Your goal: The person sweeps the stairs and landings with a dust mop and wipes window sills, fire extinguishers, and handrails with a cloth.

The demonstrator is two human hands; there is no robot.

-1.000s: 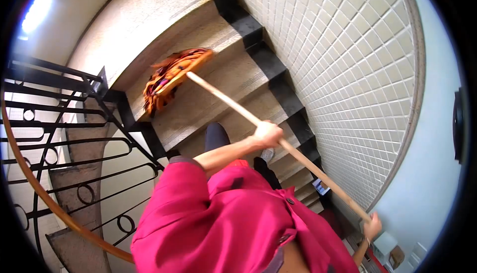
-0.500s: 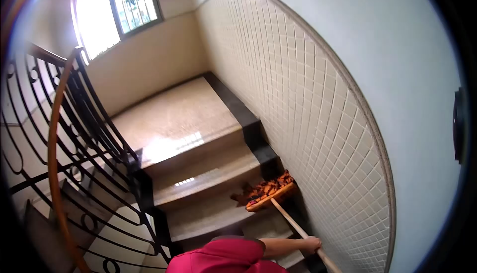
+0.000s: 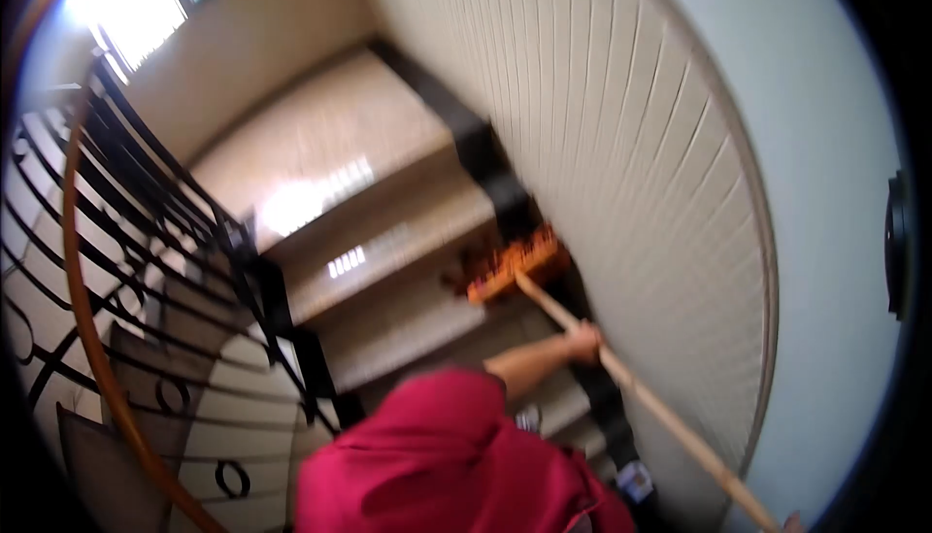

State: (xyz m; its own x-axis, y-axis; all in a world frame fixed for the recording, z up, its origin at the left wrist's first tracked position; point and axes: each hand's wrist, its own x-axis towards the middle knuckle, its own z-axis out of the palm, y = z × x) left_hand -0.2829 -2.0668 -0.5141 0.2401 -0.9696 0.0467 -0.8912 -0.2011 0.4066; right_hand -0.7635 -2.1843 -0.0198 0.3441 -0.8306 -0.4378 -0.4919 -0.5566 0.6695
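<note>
A mop with an orange, dark-flecked head (image 3: 515, 264) lies against a stair step, beside the black border at the tiled wall. Its wooden handle (image 3: 670, 421) slants down to the lower right. My left hand (image 3: 584, 342) is closed round the handle a short way from the head. At the bottom right edge, only a small part of my right hand (image 3: 794, 523) shows, at the upper end of the handle. Motion blurs the view.
Pale stone steps (image 3: 388, 329) rise to a landing (image 3: 340, 125) below a window (image 3: 146, 9). A black metal railing (image 3: 175, 232) with a wooden handrail (image 3: 83, 310) runs along the left; a tiled wall (image 3: 602, 145) curves along the right. A small white-and-blue item (image 3: 636, 482) lies low by the wall.
The mop head has gone from the left part of the steps to the wall side on the right. My view has swung up toward the window, then partly back down.
</note>
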